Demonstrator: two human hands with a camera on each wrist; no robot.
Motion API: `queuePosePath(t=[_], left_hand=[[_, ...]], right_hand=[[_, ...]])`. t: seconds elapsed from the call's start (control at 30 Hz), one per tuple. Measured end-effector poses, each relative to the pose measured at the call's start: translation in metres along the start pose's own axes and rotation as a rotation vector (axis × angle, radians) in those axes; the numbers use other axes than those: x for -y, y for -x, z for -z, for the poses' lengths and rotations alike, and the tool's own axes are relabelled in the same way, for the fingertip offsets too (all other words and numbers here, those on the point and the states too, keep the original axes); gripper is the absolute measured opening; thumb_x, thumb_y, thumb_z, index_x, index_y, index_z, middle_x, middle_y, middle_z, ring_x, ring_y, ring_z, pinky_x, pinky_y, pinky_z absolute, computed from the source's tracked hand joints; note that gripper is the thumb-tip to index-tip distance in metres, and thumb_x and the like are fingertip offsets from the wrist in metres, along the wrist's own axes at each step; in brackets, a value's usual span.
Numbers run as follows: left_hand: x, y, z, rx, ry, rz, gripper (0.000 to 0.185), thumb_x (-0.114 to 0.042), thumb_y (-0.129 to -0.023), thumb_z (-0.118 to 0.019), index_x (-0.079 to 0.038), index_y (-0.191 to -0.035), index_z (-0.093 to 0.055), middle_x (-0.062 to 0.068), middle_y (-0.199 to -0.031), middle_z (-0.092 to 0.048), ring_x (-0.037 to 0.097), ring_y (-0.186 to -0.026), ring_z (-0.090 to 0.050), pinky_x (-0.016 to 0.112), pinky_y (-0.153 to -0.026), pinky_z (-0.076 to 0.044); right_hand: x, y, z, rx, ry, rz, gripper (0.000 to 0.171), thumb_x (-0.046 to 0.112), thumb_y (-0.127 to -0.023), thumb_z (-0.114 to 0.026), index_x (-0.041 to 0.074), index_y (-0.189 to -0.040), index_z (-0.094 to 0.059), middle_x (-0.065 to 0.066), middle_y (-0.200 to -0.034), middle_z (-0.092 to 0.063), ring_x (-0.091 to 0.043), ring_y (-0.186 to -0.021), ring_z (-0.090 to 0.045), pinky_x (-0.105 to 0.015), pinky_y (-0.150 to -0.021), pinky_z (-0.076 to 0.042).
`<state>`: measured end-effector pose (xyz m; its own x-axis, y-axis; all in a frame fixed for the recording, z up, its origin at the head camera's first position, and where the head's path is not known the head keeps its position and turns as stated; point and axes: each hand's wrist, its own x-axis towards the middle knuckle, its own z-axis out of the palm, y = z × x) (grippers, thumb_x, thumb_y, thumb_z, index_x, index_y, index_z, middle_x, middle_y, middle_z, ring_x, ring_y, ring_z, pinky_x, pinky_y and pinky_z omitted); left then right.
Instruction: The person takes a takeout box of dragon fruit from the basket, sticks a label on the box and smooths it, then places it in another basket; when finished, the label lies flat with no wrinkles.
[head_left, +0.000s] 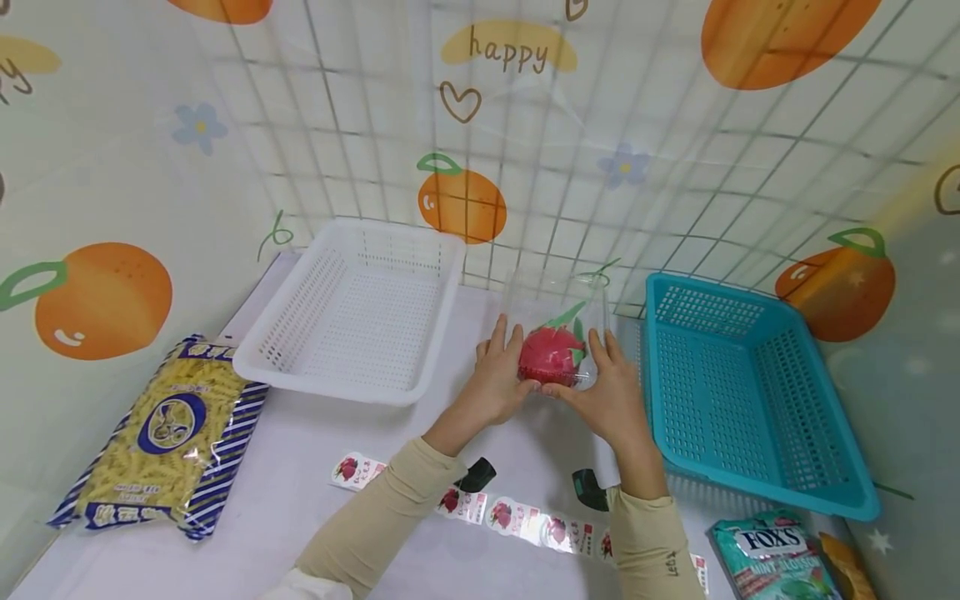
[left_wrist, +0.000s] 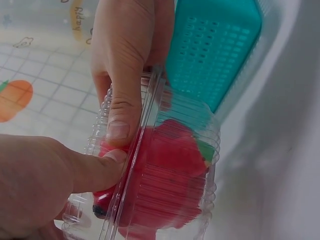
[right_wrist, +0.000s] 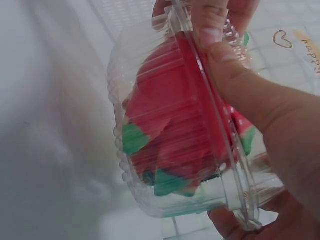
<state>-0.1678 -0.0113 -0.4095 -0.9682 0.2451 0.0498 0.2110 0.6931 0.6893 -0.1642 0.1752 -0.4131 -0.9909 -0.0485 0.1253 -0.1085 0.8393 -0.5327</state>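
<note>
Both hands work on one item: a clear plastic clamshell box (head_left: 558, 333) holding a red dragon fruit (head_left: 551, 356) with green scales. The box sits between the two hands, low over the table (head_left: 300, 500), in the gap between the white basket (head_left: 352, 308) and the teal basket (head_left: 742, 392).

Left hand (head_left: 498, 379) — fingers wrapped on the left side of the box, thumb pressing the seam where lid meets base (left wrist view shows the thumb tip (left_wrist: 115, 157) right on the rim). Right hand (head_left: 611, 392) — gripping the right side, thumb also on the rim; in the right wrist view that thumb (right_wrist: 235, 80) lies along the ridged edge, other fingers curled under the base. The two thumbs meet, touching, at the seam. So: both hands clamped on the box, close together.

Whether the lid is fully snapped down — cannot tell; the ribbed walls blur the fruit.

Surroundings:
- Pasta bag (head_left: 161, 433), blue-and-white striped, lies flat at far left of the table.
- A strip of fruit stickers (head_left: 517, 517) runs across the table just beneath the forearms.
- Green mint candy bag (head_left: 772, 554) at the lower right, near the teal basket's front corner.
- Both baskets show nothing inside from the head view.
</note>
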Motion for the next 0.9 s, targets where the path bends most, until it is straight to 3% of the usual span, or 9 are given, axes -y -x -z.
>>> queuePosePath(t=[0.9], left_hand=[[0.013, -0.002, -0.014, 0.006, -0.01, 0.006, 0.085, -0.015, -0.091, -0.077, 0.005, -0.158, -0.029, 0.023, -0.17, -0.008, 0.047, -0.143, -0.031, 0.055, -0.103, -0.05]], right_hand=[[-0.015, -0.004, -0.016, 0.019, -0.054, 0.008, 0.115, 0.049, -0.074, -0.09, 0.001, -0.159, -0.03, -0.031, -0.165, -0.024, -0.061, -0.143, -0.032, -0.072, -0.106, -0.04]])
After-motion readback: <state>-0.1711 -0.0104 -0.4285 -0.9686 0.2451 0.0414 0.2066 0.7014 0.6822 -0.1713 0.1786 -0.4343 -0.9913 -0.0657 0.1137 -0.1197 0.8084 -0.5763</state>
